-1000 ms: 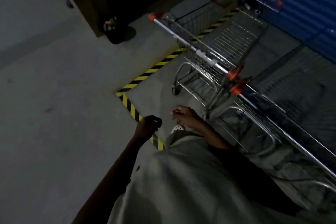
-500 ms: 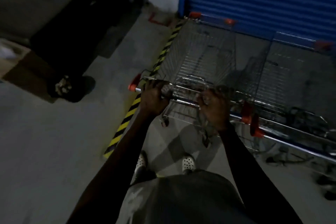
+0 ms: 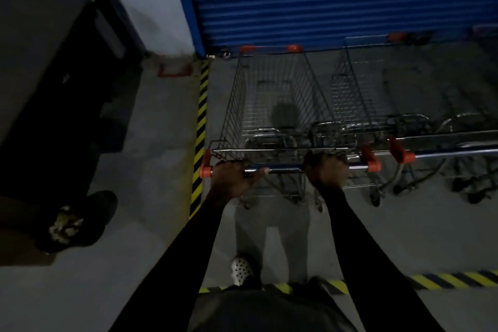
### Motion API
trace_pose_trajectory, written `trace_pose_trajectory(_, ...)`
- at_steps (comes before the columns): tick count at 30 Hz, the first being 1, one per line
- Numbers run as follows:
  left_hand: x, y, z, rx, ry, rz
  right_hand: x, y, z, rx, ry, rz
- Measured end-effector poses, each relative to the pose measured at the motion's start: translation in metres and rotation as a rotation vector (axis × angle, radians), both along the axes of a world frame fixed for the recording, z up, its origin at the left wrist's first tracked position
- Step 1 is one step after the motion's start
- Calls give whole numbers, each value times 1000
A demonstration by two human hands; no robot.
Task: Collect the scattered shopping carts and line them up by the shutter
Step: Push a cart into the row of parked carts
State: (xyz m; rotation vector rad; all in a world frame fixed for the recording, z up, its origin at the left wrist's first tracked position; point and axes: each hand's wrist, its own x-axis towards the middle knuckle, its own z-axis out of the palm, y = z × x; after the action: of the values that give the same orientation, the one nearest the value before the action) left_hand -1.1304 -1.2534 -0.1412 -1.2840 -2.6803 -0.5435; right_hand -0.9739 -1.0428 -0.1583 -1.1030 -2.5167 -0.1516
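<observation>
Gripping the cart handle (image 3: 283,170), my left hand (image 3: 231,178) and right hand (image 3: 327,170) curl round it, apart; shutter (image 3: 323,0) beyond them, second cart (image 3: 377,94) just right.

Neighbouring cart (image 3: 452,153) partly beyond right edge

Two carts (image 3: 269,105) (image 3: 361,89) — two hands (image 3: 231,178) (image 3: 327,170) — one shutter (image 3: 323,0)

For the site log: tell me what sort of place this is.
Probably a shop's cart bay: blue roller shutter, wire shopping carts lined before it, yellow-black hazard tape on the concrete floor.
</observation>
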Motion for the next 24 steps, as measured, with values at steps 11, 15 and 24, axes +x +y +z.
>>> trace_pose_trajectory(11, 13, -100, -19, 109, 122, -6, 40, -107, 12, -103, 140, 253)
trace_pose_trajectory(15, 46, -131, -23, 154, 136, 83, 68, -144, -1, -104, 236, 161)
trace_pose_trajectory(24, 82, -190, -31, 62, 127, 180, 108, -194, -10, -37, 300, 224)
